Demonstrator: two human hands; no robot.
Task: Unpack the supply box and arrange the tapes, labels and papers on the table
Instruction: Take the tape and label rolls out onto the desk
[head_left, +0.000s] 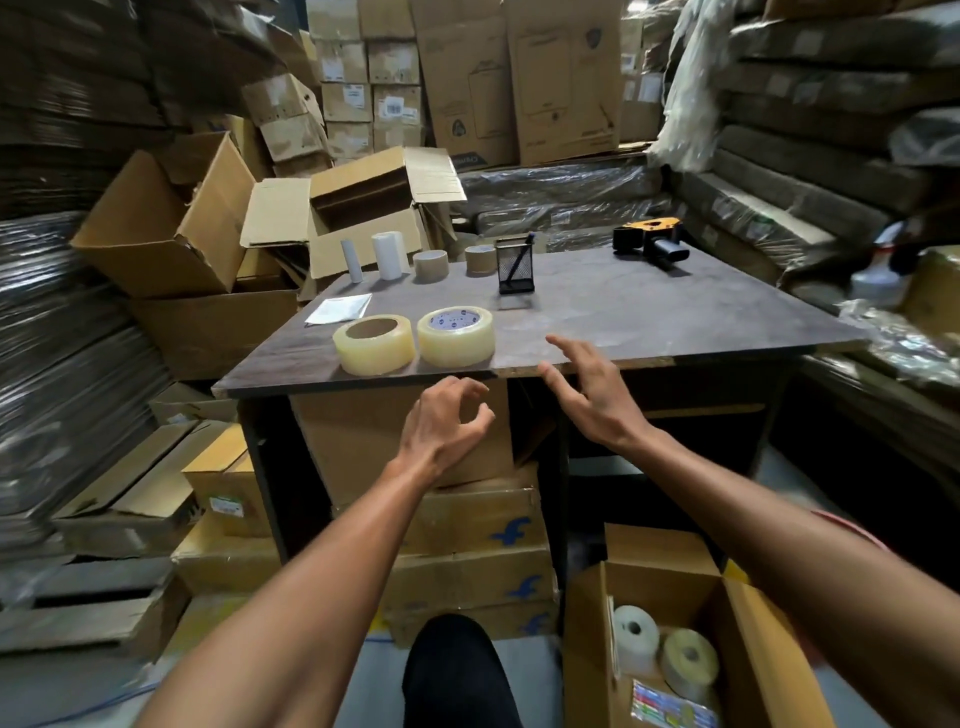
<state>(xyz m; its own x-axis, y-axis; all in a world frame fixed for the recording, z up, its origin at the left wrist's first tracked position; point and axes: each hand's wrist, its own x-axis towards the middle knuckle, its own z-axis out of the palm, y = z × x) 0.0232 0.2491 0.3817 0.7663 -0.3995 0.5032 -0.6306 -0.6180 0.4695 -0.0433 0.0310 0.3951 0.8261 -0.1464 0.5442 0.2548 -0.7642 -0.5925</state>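
Two clear tape rolls (375, 344) (456, 336) lie side by side near the front edge of the dark table (649, 312). Behind them lies a white paper sheet (338, 309). Further back stand two white label rolls (390, 255) (351, 260) and two brown tape rolls (430, 265) (480, 259). My left hand (447, 415) hovers below the table edge, fingers loosely curled, holding nothing. My right hand (587, 387) is at the front edge with fingers spread, empty. The open supply box (748, 634) on the floor at right holds two more rolls (635, 642) (690, 665) and a colourful packet (672, 706).
A black mesh pen holder (515, 266) and a tape dispenser (650, 240) stand on the table's far part. Open cardboard boxes (166, 218) crowd the left and back. Stacked boxes (467, 519) fill the space under the table. A spray bottle (878, 280) stands at the right.
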